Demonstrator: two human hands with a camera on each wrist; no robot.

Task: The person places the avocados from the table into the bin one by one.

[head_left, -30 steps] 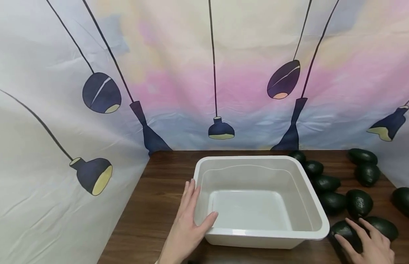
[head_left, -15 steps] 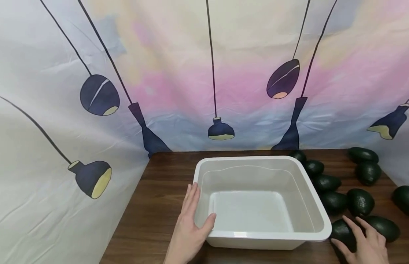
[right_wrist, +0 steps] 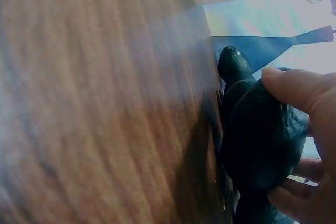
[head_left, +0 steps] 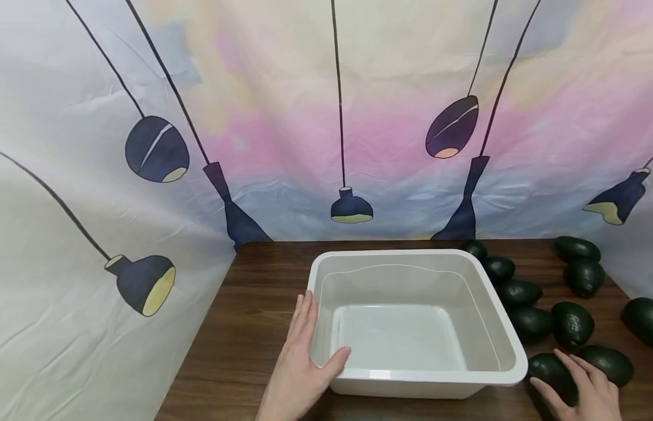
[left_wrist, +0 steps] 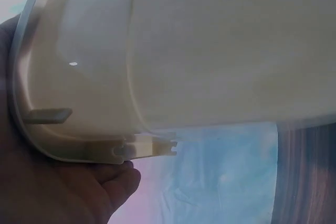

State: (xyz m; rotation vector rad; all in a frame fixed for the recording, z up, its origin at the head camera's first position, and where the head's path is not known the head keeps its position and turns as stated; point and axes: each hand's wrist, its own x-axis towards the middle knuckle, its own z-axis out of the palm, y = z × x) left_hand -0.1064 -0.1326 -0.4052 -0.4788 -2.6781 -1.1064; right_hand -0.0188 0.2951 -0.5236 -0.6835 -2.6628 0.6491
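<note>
A white plastic tub stands on the table with its inside bare. My left hand rests on its near left corner, fingers straight along the left rim and thumb over the front rim. In the left wrist view the underside of the tub's rim shows beside that hand. My right hand holds a dark green avocado by the tub's near right corner. The right wrist view shows the thumb on one side of this avocado and fingertips on the other.
Another avocado lies just beyond the right hand. Several more, such as one avocado, lie along the tub's right side and farther right. A wooden table bears everything; a lamp-patterned cloth hangs behind.
The right hand stays at the same avocado, its fingers having shifted slightly over it. The left hand and tub keep their places, apart from a small movement of the head view.
</note>
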